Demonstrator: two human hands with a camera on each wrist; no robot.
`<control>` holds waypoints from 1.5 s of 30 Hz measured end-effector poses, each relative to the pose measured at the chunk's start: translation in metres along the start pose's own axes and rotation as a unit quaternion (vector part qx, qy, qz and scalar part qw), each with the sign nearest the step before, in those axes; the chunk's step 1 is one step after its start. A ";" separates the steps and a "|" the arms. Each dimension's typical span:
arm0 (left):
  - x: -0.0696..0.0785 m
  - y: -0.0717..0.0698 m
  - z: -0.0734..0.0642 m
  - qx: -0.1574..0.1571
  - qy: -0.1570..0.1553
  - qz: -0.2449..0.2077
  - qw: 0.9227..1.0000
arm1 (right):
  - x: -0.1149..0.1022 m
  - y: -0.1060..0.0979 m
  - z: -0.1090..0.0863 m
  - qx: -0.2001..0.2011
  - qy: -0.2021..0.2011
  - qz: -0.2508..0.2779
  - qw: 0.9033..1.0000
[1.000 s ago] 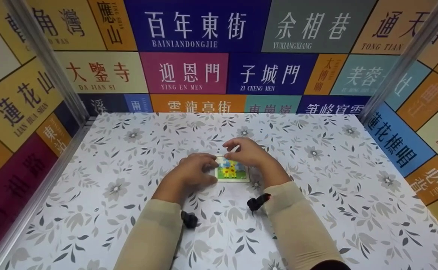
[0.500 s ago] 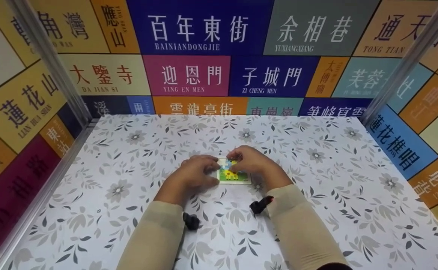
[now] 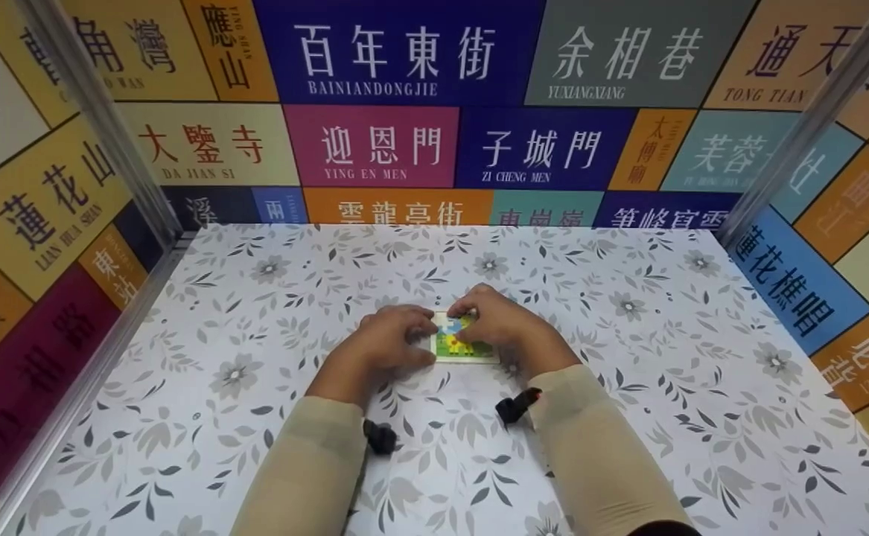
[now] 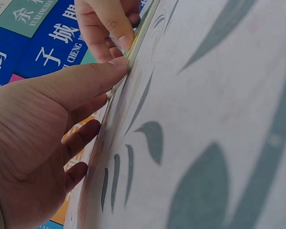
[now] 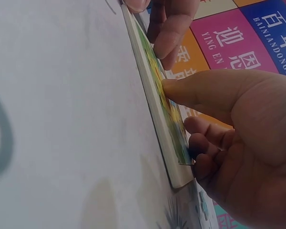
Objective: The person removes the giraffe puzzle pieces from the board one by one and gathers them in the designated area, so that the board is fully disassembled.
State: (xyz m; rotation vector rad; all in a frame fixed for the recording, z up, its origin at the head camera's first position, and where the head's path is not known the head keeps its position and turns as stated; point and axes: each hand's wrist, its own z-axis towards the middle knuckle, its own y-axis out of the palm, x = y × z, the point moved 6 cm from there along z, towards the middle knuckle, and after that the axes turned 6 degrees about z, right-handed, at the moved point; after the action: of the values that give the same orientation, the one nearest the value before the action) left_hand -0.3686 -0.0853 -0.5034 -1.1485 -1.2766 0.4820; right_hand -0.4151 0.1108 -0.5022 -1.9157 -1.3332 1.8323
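Note:
A small jigsaw puzzle (image 3: 445, 351) with a yellow giraffe on green and blue, in a pale frame, lies flat on the table. My left hand (image 3: 388, 339) holds its left side, thumb at the near corner and index finger at the far corner. The thumb (image 4: 105, 71) meets the board's edge in the left wrist view. My right hand (image 3: 500, 320) reaches over the puzzle from the right, thumb and index finger bent together on its upper part. In the right wrist view its thumb (image 5: 181, 90) presses on the picture, with the other fingers curled at the far edge. Part of the picture is hidden under that hand.
A white cloth (image 3: 255, 461) with grey leaves and flowers covers the table. Panels with Chinese lettering (image 3: 397, 52) stand along the back and both sides, with metal posts (image 3: 799, 126) in the corners. Small black wrist cameras (image 3: 380, 438) sit on both sleeves.
My right hand has come down from above the puzzle's far edge, and its thumb and index finger now rest on the picture. The left hand has stayed at the left side.

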 end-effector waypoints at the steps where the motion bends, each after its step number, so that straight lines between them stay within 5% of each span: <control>1: 0.000 0.000 0.000 0.000 0.000 -0.001 1.000 | 0.000 0.000 0.000 0.001 0.001 0.002 1.000; 7: -0.001 0.001 0.000 0.003 -0.002 -0.003 1.000 | 0.001 -0.002 0.002 0.007 -0.009 -0.001 1.000; 13: -0.001 0.001 -0.001 0.011 0.001 0.003 1.000 | 0.009 -0.004 0.005 0.015 0.038 0.037 0.998; 28: 0.000 0.001 -0.002 0.012 0.005 0.004 1.000 | 0.010 -0.007 0.006 0.029 0.060 0.035 0.997; 45: -0.001 0.002 -0.001 0.011 -0.003 -0.002 1.000 | 0.009 -0.012 0.003 0.031 0.028 0.012 0.999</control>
State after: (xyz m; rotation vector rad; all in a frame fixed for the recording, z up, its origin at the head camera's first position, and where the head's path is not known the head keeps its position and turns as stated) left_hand -0.3671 -0.0857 -0.5049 -1.1270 -1.2763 0.4954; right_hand -0.4246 0.1221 -0.5014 -1.9449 -1.2265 1.7957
